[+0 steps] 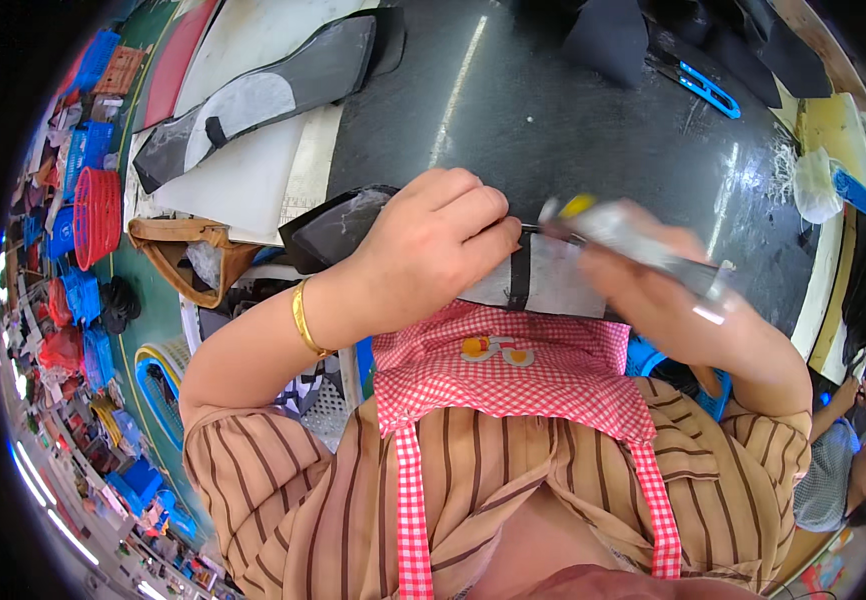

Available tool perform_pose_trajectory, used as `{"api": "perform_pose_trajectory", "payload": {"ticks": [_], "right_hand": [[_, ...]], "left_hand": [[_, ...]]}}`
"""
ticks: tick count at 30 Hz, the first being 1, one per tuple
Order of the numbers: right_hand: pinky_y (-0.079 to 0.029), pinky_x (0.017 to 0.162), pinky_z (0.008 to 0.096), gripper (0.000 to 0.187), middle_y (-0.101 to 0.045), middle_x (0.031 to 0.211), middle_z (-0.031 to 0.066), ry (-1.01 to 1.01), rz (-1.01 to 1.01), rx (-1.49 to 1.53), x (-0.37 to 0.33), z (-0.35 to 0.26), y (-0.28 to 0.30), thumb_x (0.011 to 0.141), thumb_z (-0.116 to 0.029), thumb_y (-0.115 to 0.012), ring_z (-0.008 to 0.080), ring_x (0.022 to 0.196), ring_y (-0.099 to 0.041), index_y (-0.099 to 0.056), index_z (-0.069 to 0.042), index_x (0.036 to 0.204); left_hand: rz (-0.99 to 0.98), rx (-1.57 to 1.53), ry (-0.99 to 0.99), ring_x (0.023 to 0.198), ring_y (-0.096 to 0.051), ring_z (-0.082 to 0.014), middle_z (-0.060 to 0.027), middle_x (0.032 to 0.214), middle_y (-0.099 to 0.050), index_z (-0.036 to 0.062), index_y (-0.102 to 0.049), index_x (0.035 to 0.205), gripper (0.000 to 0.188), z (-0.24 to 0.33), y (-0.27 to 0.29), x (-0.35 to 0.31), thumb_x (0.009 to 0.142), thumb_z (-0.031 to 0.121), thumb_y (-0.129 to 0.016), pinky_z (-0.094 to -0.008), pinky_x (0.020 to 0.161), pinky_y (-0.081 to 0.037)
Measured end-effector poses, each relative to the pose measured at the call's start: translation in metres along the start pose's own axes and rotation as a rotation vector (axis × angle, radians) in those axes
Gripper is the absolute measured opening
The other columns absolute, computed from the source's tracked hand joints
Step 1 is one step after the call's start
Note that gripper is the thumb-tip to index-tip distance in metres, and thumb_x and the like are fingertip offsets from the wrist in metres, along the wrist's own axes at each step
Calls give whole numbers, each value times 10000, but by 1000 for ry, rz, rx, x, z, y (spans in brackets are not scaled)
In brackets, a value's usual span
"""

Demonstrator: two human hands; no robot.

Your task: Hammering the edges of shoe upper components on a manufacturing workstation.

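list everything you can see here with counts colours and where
work piece: 1, grey and black, table's near edge
hand tool: 1, silvery, blurred, in right hand
table: 1, black, centre
snips: 1, blue handle, table's upper right
cut piece: 1, black and pale grey, upper left
dark material: several, black, top right
red basket: 1, red, left
blue baskets: several, blue, left
co-worker: 1, grey top, lower right
apron: 1, red-and-white check, on the person
bracelet: 1, gold, left wrist
left hand: 1, bare, at the work piece
right hand: 1, bare, right of it
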State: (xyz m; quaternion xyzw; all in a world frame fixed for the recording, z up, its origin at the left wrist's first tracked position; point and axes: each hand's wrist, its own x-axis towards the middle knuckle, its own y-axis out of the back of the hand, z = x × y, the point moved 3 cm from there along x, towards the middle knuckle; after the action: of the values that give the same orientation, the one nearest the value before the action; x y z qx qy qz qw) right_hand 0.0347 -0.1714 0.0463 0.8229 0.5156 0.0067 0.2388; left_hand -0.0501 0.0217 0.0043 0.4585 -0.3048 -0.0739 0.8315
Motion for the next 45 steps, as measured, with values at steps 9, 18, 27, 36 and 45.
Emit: {"api": "perform_pose_trajectory", "payload": {"ticks": [9,18,27,36,45], "right_hand": [[-504,612,385,232,-627,744,188,-102,24,-72,18,-29,12,973,-181,-617,336,680,-656,-564,1,1106],[-498,595,403,237,-628,735,223,-64,-39,-66,38,-24,-10,959,-186,-637,417,723,-664,-530,-9,1076],[-491,571,444,203,-619,715,194,-83,-56,-133,46,-40,-10,948,-152,-632,429,685,-645,-522,-6,1035],[-482,570,411,204,-622,756,182,-89,-148,-72,60,-42,-17,959,-179,-636,403,686,-630,-541,-4,1007],[-518,648,414,264,-638,912,200,93,-267,-130,76,-24,-33,974,-203,-604,402,719,-640,-579,-8,1150]], "left_hand": [[-39,12,69,848,-579,-271,-84,925,-586,29,-671,947,324,-8,12,-15,658,91,-802,-390,739,-475],[126,56,142,848,-568,-276,-84,938,-586,46,-659,921,334,-13,16,-25,641,136,-817,-390,728,-453],[109,33,92,847,-563,-288,-81,918,-575,51,-665,921,308,-18,19,-40,656,123,-806,-396,749,-454],[48,60,165,870,-566,-270,-55,919,-593,61,-696,893,273,-27,40,-48,654,135,-803,-387,759,-466],[52,-25,207,850,-566,-269,-69,950,-605,48,-702,939,321,-36,46,-60,647,135,-805,-380,745,-475]]}}
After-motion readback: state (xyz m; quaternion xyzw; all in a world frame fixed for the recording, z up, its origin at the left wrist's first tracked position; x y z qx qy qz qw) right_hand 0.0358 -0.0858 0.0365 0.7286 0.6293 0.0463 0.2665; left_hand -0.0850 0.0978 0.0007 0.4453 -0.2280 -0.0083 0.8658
